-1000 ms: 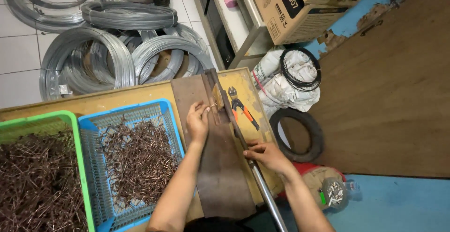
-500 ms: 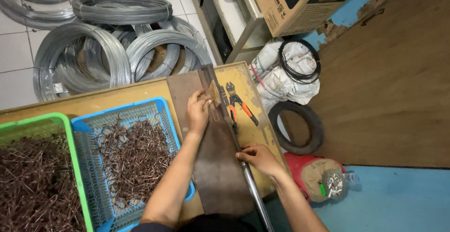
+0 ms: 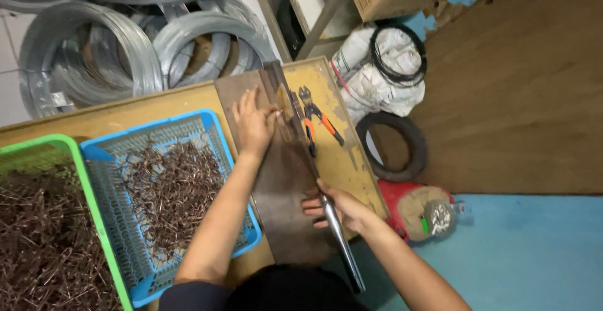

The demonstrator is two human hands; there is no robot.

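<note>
My left hand (image 3: 253, 122) rests fingers-spread on a dark metal plate (image 3: 282, 198) that lies on a yellow wooden bench (image 3: 342, 154). Its fingertips touch a small piece at the bar-shaped jig (image 3: 281, 100) running along the plate's right edge. My right hand (image 3: 336, 207) is closed around a long shiny metal lever (image 3: 342, 248) that joins this jig. Orange-handled cutters (image 3: 319, 117) lie on the bench just right of the jig.
A blue basket (image 3: 217, 135) and a green basket (image 3: 75, 160), both full of short bent rusty wire pieces, stand left of the plate. Coils of grey wire (image 3: 113, 47) lie beyond the bench. A white sack, a black ring and a red container sit on the floor at right.
The view has moved closer and shifted. My right hand slid down the lever toward me; my left hand stays at the jig.
</note>
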